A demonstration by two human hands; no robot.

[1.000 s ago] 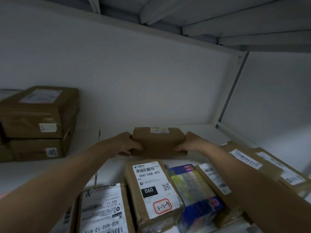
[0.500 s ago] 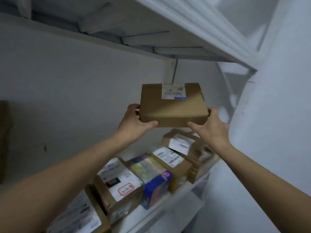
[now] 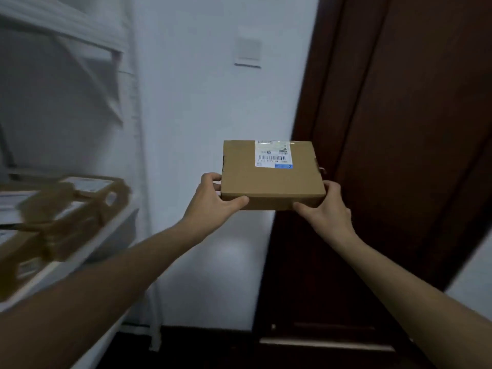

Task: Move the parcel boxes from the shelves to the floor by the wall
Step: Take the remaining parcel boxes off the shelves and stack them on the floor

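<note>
From the head camera, the parcel box (image 3: 271,177) is up in the air, held out in front of the person at arm's length. The left hand (image 3: 213,201) grips its near-left corner, thumb across the front edge and fingers wrapped up the side. The right hand (image 3: 327,209) clamps the near-right corner the same way, thumb on the front edge. The box sits roughly level, its white barcode label (image 3: 273,154) facing up at the far side of the lid. Behind it, the pale wall (image 3: 199,102) meets a dark wooden door (image 3: 399,129), with a light switch (image 3: 248,50) high on the wall. Off to the left, blurred, the white shelf (image 3: 117,222) carries more brown boxes (image 3: 66,209). The dark floor (image 3: 199,347) shows far below the carried box, which is well clear of the shelf
</note>
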